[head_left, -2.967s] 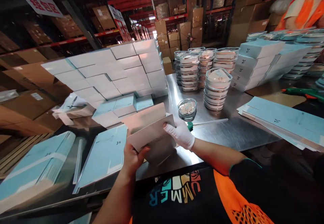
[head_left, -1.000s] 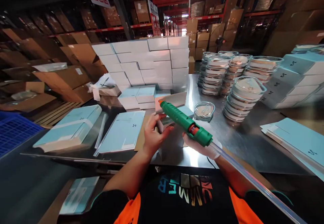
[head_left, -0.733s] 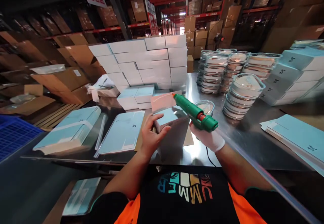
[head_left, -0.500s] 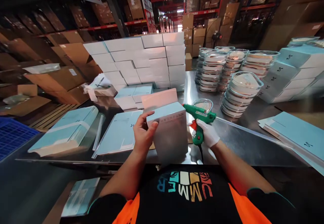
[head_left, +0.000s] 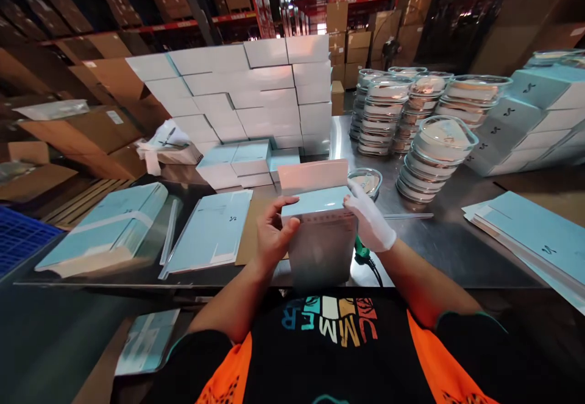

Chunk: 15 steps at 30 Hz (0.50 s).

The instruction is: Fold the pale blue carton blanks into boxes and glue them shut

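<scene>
Bare left hand (head_left: 272, 233) fingers curl round the left top edge of the upright pale-blue box (head_left: 320, 242) while the gloved right hand (head_left: 369, 224) presses flat on its right corner, apparently steadying it on the steel table (head_left: 434, 245), flap (head_left: 313, 175) raised behind, glue gun (head_left: 362, 251) lying beside.

You are standing at a steel table (head_left: 439, 251). A wall of white boxes (head_left: 247, 90) is standing at the far side, with a few pale blue boxes (head_left: 237, 163) lying in front of it. Flat blue sheets (head_left: 212, 233) are lying on the left, and more sheets (head_left: 534, 233) on the right. Stacks of clear round dishes (head_left: 434, 154) are standing behind, beside blue boxes (head_left: 525, 108). Brown cartons (head_left: 91, 130) are filling the shelves around.
</scene>
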Available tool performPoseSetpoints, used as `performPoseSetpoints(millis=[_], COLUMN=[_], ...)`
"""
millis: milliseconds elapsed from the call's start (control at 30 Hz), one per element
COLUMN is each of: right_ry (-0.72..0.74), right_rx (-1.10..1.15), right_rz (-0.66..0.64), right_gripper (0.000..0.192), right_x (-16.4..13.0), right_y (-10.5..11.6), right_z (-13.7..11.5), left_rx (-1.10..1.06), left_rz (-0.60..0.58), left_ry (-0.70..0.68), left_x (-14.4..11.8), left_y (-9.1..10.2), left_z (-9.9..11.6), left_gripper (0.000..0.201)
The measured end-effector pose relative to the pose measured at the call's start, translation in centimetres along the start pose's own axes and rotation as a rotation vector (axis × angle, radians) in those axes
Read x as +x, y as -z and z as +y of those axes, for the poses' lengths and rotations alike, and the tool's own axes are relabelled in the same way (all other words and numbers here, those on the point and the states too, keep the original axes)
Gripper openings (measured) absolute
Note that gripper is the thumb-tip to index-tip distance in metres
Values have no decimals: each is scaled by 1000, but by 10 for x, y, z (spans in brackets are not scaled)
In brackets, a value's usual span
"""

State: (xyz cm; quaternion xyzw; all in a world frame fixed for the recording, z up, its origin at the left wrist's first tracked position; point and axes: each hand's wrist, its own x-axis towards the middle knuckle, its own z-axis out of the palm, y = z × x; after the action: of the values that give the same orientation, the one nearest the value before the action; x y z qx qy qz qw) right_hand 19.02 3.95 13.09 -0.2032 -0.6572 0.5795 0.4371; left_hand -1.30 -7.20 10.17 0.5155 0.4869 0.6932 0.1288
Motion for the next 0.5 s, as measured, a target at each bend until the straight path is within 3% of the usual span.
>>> performPoseSetpoints(millis=[133,200,267,333,400,500], right_ry=[35,101,202,307,393,477], right_rx=[-74,-139,-219,-283,-303,-309], right_rz=[10,-68,-148,-203,-246,-276], right_gripper=[63,78,82,62,37,24], right_x=[6,4,0,-5,-9,-13], right_y=[-2,10,21,27,28,26], right_z=[0,9,16,19,17,12], left_rx=[16,-45,-148,-188,-126,-12], left_rz=[-24,-5,13,-22,-111,-203], left_ry=[-150,-221,-285,-343,-411,-507], left_x=[-1,0,2,5,9,15], left_y=[1,3,5,7,10,19], left_z=[-9,-17,-22,-23,-22,-17], left_gripper=[51,45,45,47,36,18])
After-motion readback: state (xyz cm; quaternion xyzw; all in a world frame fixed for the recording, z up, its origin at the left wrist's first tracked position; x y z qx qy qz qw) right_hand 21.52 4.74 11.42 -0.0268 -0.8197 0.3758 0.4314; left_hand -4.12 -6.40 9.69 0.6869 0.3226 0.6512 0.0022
